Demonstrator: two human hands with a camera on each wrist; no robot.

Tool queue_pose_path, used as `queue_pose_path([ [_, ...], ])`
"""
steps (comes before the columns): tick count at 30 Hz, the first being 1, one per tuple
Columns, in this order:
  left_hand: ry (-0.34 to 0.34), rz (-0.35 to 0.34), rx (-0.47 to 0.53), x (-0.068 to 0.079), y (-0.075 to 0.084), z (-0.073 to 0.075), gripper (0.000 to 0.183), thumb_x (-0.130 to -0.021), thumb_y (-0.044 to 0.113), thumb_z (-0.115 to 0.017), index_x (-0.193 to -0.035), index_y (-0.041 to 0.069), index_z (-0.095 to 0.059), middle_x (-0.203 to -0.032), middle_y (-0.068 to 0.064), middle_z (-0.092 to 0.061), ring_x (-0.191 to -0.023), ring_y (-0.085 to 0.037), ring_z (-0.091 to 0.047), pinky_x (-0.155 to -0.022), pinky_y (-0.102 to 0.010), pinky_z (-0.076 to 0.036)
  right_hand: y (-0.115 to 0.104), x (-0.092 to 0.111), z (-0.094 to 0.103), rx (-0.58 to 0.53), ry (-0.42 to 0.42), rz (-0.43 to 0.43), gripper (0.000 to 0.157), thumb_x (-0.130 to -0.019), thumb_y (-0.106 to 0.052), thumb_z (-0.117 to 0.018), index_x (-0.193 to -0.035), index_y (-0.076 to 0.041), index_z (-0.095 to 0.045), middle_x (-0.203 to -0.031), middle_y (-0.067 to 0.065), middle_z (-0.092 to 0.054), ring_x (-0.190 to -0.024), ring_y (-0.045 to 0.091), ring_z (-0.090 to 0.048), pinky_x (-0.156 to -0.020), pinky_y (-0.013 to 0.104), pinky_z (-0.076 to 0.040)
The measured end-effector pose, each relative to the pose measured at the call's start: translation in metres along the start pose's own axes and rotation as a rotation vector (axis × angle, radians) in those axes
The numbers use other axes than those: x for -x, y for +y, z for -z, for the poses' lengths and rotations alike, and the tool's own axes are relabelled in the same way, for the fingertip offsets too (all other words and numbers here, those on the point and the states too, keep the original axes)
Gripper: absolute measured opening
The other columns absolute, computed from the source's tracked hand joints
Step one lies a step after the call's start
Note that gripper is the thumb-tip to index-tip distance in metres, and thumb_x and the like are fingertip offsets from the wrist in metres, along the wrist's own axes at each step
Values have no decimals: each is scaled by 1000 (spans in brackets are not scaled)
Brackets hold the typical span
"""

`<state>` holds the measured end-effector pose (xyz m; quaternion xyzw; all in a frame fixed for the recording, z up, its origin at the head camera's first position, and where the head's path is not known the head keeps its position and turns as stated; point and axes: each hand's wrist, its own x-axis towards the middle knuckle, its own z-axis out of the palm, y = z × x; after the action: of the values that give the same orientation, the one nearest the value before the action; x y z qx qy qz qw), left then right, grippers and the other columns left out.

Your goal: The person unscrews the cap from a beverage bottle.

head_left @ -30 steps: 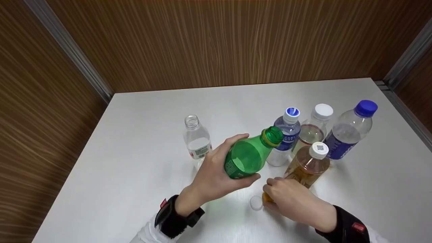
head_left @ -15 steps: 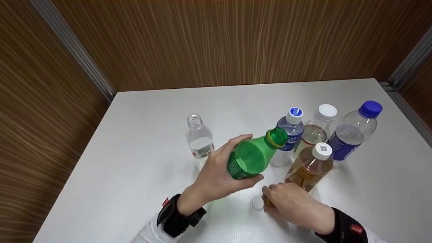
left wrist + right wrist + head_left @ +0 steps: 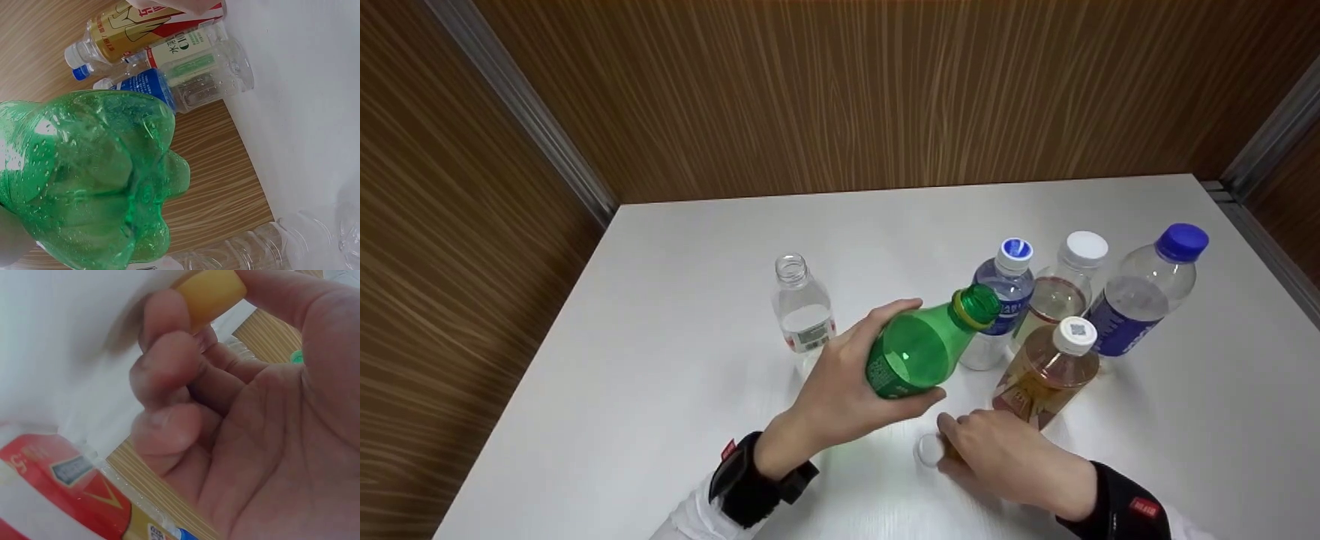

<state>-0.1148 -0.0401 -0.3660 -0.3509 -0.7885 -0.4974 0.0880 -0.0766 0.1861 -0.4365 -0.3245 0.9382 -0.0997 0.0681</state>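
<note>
Head view: we see the left grip (image 3: 836,382) wrapped around an uncapped green bottle (image 3: 915,349), tilted above the desk (image 3: 682,300), presumably so its mouth leans toward the right grip (image 3: 1009,454). Left wrist view: the bottle's base hangs free. Right wrist view: the right grip pinches a yellow cap (image 3: 212,295) near the desk, likely for control.

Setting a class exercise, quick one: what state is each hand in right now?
Left hand: closed, holding a green bottle.
Right hand: closed, pinching a yellow cap.
</note>
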Motion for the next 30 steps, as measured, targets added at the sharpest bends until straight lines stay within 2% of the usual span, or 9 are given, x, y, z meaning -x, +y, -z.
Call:
queue_pose_path([
  [11,-9,2,7,-1,-1,0,82,-79,29,-91,-148,11,-51,-137,-9,-72,-113,-19,-75,-95,-32,-63,0,-3,4,-45,-89,-39,20,-96,-27,-76,-103,-12,-64,-84,0,-65,-73,13,-60,-59,28,-52],
  [20,-1,9,-3,0,-2,-1,81,-79,27,-91,-148,12,-52,-134,-8,-73,-113,-18,-75,-96,-33,-62,-1,0,2,15,-40,-4,20,-95,-26,-75,-100,-12,-62,-84,0,-62,-72,15,-58,-57,29,-49],
  [26,0,17,-1,-1,-3,-1,81,-79,27,-91,-148,12,-52,-135,-8,-73,-112,-19,-75,-95,-33,-62,-1,1,6,2,-38,-9,22,-94,-28,-77,-100,-13,-61,-84,-2,-60,-72,13,-55,-58,28,-47],
  [30,0,18,1,-1,-3,-1,81,-78,26,-91,-148,11,-52,-134,-8,-73,-112,-19,-75,-95,-33,-62,-2,2,9,1,-44,-21,22,-95,-28,-76,-103,-13,-63,-87,-1,-62,-73,13,-56,-60,29,-51],
])
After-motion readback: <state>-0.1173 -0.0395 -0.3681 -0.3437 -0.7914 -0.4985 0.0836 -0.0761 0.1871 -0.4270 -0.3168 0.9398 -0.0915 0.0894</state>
